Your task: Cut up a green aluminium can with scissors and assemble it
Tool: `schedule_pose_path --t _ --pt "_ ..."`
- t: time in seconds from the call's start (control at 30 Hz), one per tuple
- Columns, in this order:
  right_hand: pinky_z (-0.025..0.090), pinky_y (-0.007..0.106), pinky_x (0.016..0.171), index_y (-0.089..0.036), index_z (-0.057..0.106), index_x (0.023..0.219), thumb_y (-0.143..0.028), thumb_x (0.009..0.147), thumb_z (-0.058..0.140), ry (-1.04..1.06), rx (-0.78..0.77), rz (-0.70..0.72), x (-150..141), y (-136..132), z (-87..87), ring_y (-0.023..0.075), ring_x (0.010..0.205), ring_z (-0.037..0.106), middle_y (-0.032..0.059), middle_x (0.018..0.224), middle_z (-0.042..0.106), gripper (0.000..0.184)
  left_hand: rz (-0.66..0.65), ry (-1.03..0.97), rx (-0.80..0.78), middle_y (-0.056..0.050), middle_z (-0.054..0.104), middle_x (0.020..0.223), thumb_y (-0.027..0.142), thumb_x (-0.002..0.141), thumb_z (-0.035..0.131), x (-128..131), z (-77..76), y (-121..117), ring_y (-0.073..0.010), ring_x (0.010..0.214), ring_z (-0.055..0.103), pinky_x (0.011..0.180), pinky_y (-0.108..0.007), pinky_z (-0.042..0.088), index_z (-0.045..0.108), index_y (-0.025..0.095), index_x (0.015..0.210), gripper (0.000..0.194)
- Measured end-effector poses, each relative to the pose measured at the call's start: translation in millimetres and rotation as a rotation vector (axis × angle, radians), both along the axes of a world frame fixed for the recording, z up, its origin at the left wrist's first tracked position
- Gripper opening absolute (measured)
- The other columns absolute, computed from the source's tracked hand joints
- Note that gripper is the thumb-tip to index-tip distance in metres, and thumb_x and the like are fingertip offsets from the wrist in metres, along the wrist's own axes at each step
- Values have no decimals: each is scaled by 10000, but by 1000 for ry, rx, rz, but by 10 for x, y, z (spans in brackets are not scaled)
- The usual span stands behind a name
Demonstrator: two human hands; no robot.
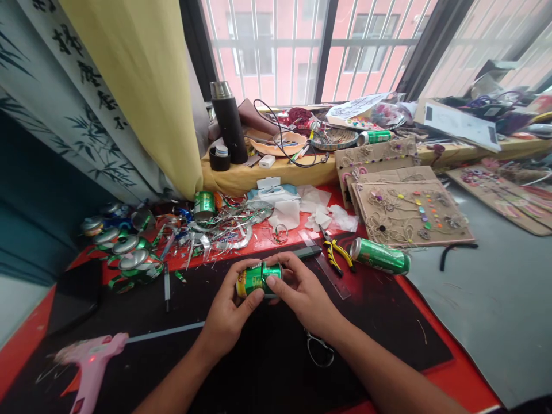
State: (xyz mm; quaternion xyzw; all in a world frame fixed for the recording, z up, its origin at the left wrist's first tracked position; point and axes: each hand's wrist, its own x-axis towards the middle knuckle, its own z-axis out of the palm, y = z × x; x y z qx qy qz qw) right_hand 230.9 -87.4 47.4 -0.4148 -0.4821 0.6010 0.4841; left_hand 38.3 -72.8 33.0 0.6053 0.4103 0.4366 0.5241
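A green drink can [255,278] lies sideways between my two hands, above the black mat. A dark line runs around its middle, like a cut or seam. My left hand [230,305] wraps the yellow-marked end, thumb on the near side. My right hand [302,290] grips the other end, its thumb pressed close to the line. Below my right wrist, a pair of scissors [319,349] shows only in part. Yellow-and-black pliers [338,256] lie just beyond my right hand, across a clear ruler [332,276].
A pink glue gun [95,359] with its red light on lies at the left. Cut cans [133,260] and metal strips [211,233] crowd the back left. Another green can [380,256] lies at right, near cardboard sheets [409,210]. A black thermos [229,126] stands on the sill.
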Motion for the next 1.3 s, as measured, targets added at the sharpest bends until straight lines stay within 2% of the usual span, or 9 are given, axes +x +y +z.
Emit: schedule_pose_path --t 0.17,0.53,0.73,1.03,1.3 --pt "629 264 695 -262 640 1170 -528 950 769 -6 1 1 6 -1 16 187 944 654 32 1096 660 369 -5 1 20 -57 725 1281 449 961 777 -2 -10 1 -255 1123 737 963 -352 596 642 294 1340 431" --pt "635 251 681 -256 639 1152 -494 934 792 16 -2 21 27 3 39 183 968 661 48 1201 645 358 0 18 95 -66 697 1295 436 961 777 -11 -9 -2 -264 1159 705 992 -352 582 656 284 1347 432" --pt "632 256 700 -254 632 1143 -464 947 780 34 0 24 24 -2 37 173 941 650 33 1128 642 323 8 62 132 -76 657 1354 414 972 768 -22 -41 -4 -275 1241 659 1054 -374 554 645 291 1378 441" --pt "628 262 717 -262 639 1133 -453 943 801 78 18 28 17 -12 63 169 923 637 23 1094 638 314 10 72 234 -39 646 1366 376 996 745 -17 -29 -16 -246 1274 637 1090 -346 521 641 357 1395 413" --pt "635 273 751 -257 641 1099 -422 932 825 130 53 25 2 -33 97 182 1001 626 28 1180 625 298 11 114 373 -70 606 1419 337 1004 725 -30 -42 -25 -292 1363 574 1152 -433 482 632 349 1409 416"
